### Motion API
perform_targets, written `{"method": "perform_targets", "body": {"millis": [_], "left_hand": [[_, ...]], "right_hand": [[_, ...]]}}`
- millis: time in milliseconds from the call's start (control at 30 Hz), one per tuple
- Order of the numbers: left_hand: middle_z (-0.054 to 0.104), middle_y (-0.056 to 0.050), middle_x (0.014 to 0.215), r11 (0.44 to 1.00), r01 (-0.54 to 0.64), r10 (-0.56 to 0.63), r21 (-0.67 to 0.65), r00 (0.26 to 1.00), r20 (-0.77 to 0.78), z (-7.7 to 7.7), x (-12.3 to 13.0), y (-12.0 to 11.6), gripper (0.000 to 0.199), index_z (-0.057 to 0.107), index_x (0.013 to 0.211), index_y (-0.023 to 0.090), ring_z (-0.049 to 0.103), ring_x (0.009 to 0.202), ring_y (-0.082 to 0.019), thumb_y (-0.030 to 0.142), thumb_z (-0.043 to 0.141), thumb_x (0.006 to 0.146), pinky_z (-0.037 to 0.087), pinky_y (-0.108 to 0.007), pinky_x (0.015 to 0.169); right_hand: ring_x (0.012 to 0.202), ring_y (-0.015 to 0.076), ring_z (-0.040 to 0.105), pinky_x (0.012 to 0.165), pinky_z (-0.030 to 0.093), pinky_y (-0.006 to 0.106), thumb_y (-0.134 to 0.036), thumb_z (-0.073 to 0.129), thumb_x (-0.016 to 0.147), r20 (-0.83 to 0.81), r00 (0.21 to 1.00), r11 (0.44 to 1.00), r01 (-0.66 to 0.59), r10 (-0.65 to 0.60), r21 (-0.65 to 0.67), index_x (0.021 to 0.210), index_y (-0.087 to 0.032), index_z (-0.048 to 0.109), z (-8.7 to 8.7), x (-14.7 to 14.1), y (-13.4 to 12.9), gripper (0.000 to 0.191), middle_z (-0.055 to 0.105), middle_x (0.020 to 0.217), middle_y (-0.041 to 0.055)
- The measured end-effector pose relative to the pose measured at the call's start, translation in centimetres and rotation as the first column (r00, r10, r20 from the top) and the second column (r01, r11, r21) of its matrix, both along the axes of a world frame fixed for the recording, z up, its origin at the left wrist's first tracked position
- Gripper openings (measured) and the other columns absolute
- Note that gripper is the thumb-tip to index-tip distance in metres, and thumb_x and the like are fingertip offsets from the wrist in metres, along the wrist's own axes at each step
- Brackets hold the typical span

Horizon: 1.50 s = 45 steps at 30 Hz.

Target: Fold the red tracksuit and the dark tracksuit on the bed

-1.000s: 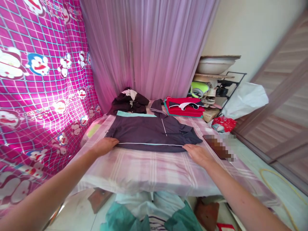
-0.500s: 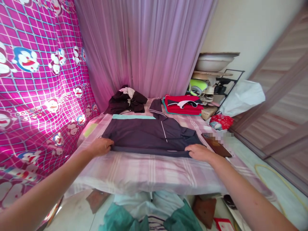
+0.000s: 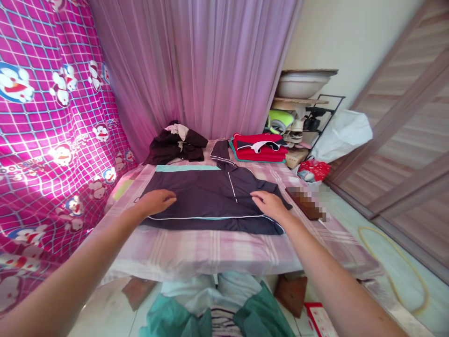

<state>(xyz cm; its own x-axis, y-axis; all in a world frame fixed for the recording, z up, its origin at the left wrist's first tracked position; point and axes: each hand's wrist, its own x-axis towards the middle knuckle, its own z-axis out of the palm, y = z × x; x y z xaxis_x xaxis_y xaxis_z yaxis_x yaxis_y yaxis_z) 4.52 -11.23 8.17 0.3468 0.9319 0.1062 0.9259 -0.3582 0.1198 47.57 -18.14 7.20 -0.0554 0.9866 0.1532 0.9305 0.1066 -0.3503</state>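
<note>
A dark garment (image 3: 203,192) with white piping and a light green strip along its far edge lies spread on the plaid cloth (image 3: 196,255) of the table. Over its left end is my left hand (image 3: 157,201), fingers slightly curled and apart, with nothing visible in them. My right hand (image 3: 268,203) hovers at the garment's right part, its fingers loosely spread and holding nothing that shows. The near edge of the garment has a white-piped strip lying towards me.
Behind the garment are a crumpled dark pile of clothes (image 3: 177,144) and a folded red stack (image 3: 259,149). A brown flat object (image 3: 303,203) lies at the right. Further right stand a rack with a basin (image 3: 303,85) and a white bag (image 3: 343,133).
Both hands have let go of the garment's near edge and moved inward over it. The near strip now lies folded out with its white piping showing. The camera view has shifted slightly.
</note>
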Motion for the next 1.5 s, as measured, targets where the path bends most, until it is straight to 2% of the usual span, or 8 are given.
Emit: {"method": "perform_targets", "body": {"millis": [133,233,400,700,800,933,1167,1500], "left_hand": [[0.045,-0.008,0.154,0.997,0.069,-0.067,0.029,0.996,-0.055,-1.9,5.0,0.7,0.056,0.052,0.142,0.024,0.039,0.142,-0.028,0.051,0.036,0.096,0.024,-0.05,0.118],[0.035,-0.01,0.16,0.998,-0.044,0.042,-0.041,0.997,-0.064,-3.7,6.8,1.0,0.062,0.04,0.151,0.026,0.03,0.147,-0.031,0.055,0.031,0.097,0.02,-0.06,0.117],[0.034,-0.009,0.16,0.994,-0.066,0.061,-0.09,0.996,-0.064,-5.2,6.6,1.4,0.064,0.035,0.153,0.029,0.028,0.148,-0.03,0.059,0.028,0.096,0.02,-0.058,0.117],[0.034,-0.01,0.16,0.995,-0.07,0.067,-0.067,0.997,-0.049,-5.1,6.9,1.1,0.064,0.038,0.151,0.027,0.027,0.148,-0.031,0.059,0.028,0.097,0.019,-0.06,0.117],[0.033,-0.01,0.161,0.994,-0.077,0.074,-0.083,0.996,-0.049,-5.0,6.9,1.0,0.065,0.037,0.152,0.027,0.027,0.148,-0.031,0.06,0.028,0.096,0.019,-0.06,0.117],[0.032,-0.008,0.161,0.992,-0.092,0.088,-0.09,0.995,-0.044,-4.9,7.0,0.7,0.065,0.037,0.152,0.027,0.026,0.148,-0.03,0.061,0.027,0.096,0.019,-0.058,0.118],[0.031,-0.006,0.162,0.987,-0.089,0.083,-0.132,0.995,-0.053,-4.6,6.7,1.0,0.062,0.035,0.152,0.029,0.024,0.149,-0.027,0.057,0.025,0.098,0.019,-0.055,0.119],[0.036,-0.009,0.159,0.989,-0.148,0.139,-0.028,0.969,-0.202,-4.3,0.2,0.8,0.062,0.038,0.152,0.022,0.03,0.147,-0.028,0.051,0.023,0.1,0.019,-0.05,0.12]], "right_hand": [[0.138,0.0222,0.045,0.114,0.033,0.04,-0.036,0.042,0.098,0.108,0.987,0.991,-0.124,0.118,0.053,0.142,-0.022,0.053,-1.7,-4.8,1.3,0.048,0.05,0.149,0.0095],[0.147,0.0257,0.029,0.118,0.021,0.053,-0.046,0.034,0.101,0.182,0.977,0.991,-0.101,0.114,-0.083,0.149,-0.026,0.043,-3.2,-6.3,1.6,0.053,0.036,0.158,0.0099],[0.149,0.0241,0.024,0.119,0.016,0.053,-0.052,0.027,0.102,0.186,0.98,0.987,-0.042,0.071,-0.158,0.151,-0.028,0.04,-4.7,-6.0,1.7,0.056,0.032,0.161,0.0089],[0.147,0.0281,0.028,0.116,0.019,0.059,-0.043,0.031,0.102,0.125,0.991,0.995,-0.031,0.044,-0.099,0.152,-0.026,0.037,-2.5,-9.4,2.4,0.054,0.033,0.16,0.0113],[0.147,0.0258,0.029,0.117,0.019,0.055,-0.041,0.03,0.102,0.078,0.987,0.99,-0.143,0.141,0.021,0.153,-0.028,0.036,-1.9,-13.2,3.0,0.053,0.033,0.16,0.0094],[0.148,0.0248,0.026,0.118,0.019,0.054,-0.048,0.03,0.102,0.106,0.951,0.956,-0.283,0.291,-0.084,0.151,-0.029,0.038,-2.4,-15.9,3.6,0.054,0.032,0.16,0.0077],[0.15,0.022,0.022,0.12,0.017,0.049,-0.049,0.023,0.102,0.145,0.962,0.95,-0.193,0.233,-0.245,0.155,-0.025,0.032,-3.3,-12.2,3.3,0.059,0.029,0.162,0.0059],[0.15,0.0217,0.019,0.12,0.014,0.051,-0.052,0.015,0.101,0.311,0.943,0.97,-0.041,0.117,-0.24,0.155,-0.026,0.031,-3.9,-3.5,0.7,0.062,0.025,0.163,0.005]]}}
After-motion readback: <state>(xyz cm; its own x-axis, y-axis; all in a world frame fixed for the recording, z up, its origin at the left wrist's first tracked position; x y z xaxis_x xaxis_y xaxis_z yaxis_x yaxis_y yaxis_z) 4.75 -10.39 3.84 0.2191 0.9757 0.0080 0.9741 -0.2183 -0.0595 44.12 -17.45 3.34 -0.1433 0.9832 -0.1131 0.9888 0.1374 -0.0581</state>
